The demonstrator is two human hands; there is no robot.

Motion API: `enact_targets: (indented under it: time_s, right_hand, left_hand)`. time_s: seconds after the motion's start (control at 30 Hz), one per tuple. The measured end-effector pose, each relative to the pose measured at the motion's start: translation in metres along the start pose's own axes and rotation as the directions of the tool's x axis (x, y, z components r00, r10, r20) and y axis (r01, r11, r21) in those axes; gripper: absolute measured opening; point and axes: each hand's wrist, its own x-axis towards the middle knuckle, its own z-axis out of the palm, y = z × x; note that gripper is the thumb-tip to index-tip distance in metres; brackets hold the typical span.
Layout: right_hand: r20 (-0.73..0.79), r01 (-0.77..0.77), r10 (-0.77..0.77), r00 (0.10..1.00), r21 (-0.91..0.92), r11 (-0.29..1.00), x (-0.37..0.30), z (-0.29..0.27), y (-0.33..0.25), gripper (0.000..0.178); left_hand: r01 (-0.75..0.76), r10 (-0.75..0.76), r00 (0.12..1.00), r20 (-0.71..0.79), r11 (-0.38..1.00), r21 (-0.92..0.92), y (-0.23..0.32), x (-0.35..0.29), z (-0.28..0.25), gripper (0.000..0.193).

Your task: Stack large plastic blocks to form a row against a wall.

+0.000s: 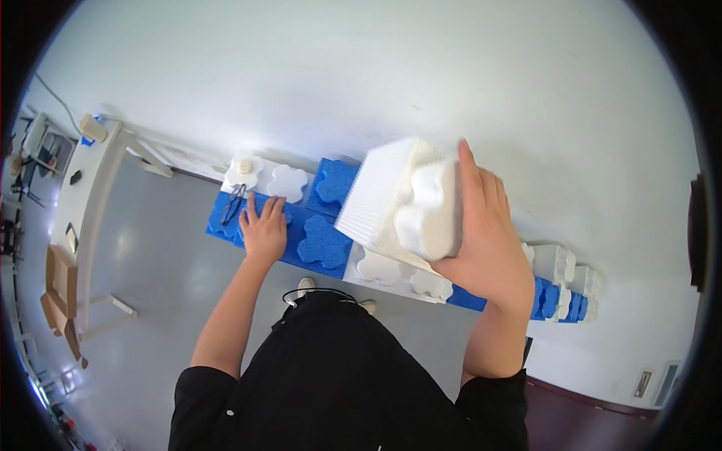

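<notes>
My right hand (489,240) grips a big white foam building block (376,188) by its right end, thumb below and fingers along the far side. The block is raised and tilted, with ribbed sides and rounded, lobed studs facing right. Below it runs a row of similar blocks, blue and white. With fingers spread, my left hand (265,229) lies on a blue block (297,225) in that row. Just left of those fingers, a pair of dark-framed glasses (234,204) rests on the blocks. A small beige object (246,166) sits on a white stud behind them.
Behind the row rises a pale wall (316,75). More blue and white blocks (556,289) are stacked at the right. A white table (90,173) stands at the left, an open cardboard box (62,289) beside it. My shoes (305,284) are on the grey floor near the row.
</notes>
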Motion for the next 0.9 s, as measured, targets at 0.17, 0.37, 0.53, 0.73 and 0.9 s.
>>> enact_targets:
  time_s: [0.17,0.37,0.53,0.73,0.9]
  right_hand:
    - [0.108,-0.245,0.255,0.961,-0.1,0.964,-0.087,0.021,0.08,0.134]
    - [0.176,-0.439,0.459,0.871,-0.142,0.887,-0.165,0.02,0.122,0.118]
    - [0.208,-0.391,0.428,0.879,-0.197,0.899,-0.205,0.019,0.149,0.112]
    - [0.248,-0.319,0.355,0.901,-0.175,0.932,-0.228,0.047,0.177,0.107]
    - [0.243,-0.257,0.293,0.925,-0.167,0.952,-0.233,0.085,0.209,0.104]
  left_hand:
    - [0.032,-0.032,0.999,0.0,0.999,0.023,0.008,-0.001,0.009,0.048]
    - [-0.358,0.407,0.906,0.118,0.885,-0.299,0.118,-0.018,0.02,0.061]
    - [-0.447,0.534,0.818,0.213,0.824,-0.348,0.196,-0.036,0.031,0.071]
    - [-0.411,0.413,0.808,0.421,0.906,-0.099,0.215,-0.031,0.037,0.076]
    - [-0.403,0.391,0.828,0.403,0.913,-0.059,0.214,-0.033,0.038,0.075]
